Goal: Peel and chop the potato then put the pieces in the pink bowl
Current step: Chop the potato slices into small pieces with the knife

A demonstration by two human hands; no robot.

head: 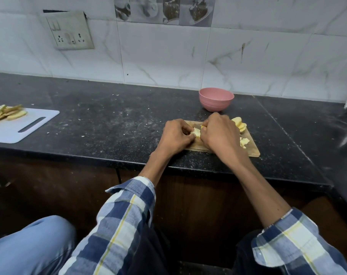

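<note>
Checked sleeves lead to both hands on the wooden board [252, 149]: the left hand [175, 135] pinches a peeled potato piece [196, 132], and the right hand [221, 133] is curled around something hidden; slices [240, 125] lie just beside it, the pink bowl [216, 99] beyond looks unfilled, so chopping seems midway

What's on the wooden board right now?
On the wooden board: potato slices, small chopped bits, and a potato piece gripped by left hand and right hand. Any knife is hidden.
</note>
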